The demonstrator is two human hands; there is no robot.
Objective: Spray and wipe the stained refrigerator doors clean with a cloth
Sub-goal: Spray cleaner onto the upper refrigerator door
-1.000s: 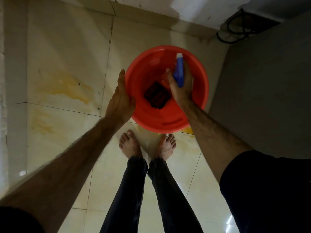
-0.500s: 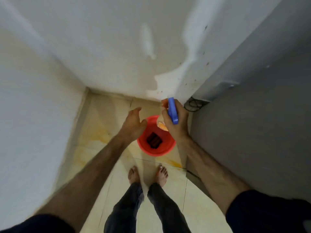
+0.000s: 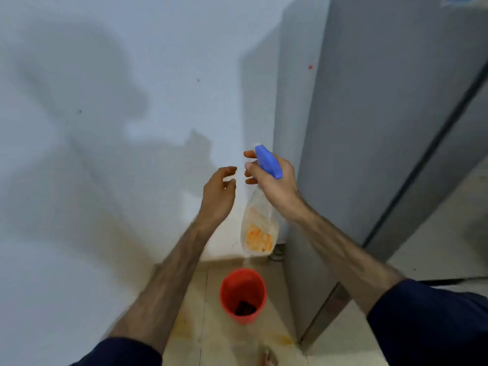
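near the centre of the frame, the person's right hand [image 3: 274, 184] is raised in front of a pale wall [image 3: 105, 128], its fingers wrapped around the neck of a spray bottle [image 3: 260, 228]. the bottle has a blue trigger head [image 3: 268, 161] that juts above the hand toward the upper left, and a clear body that hangs below the hand with a small amount of orange liquid pooled at its bottom. just left of it, close but not touching, the left hand [image 3: 217, 192] is lifted with its fingers loosely curled and holding nothing. both forearms reach up from the bottom corners of the frame, ending in dark sleeves. along the right side of the frame stands the grey refrigerator [image 3: 383, 128], its side panel and door edge running from the top down to the floor; a small red spot shows on its surface near the upper middle. at the lower centre, on a cream tiled floor [image 3: 190, 313] with yellowish stains, sits a red bucket [image 3: 243, 294], with a dark cloth [image 3: 245, 309] lying in its bottom. the bucket is well below the hands and just left of the refrigerator's base. a bare foot [image 3: 270, 359] shows at the bottom edge. the hands' shadows fall on the wall.
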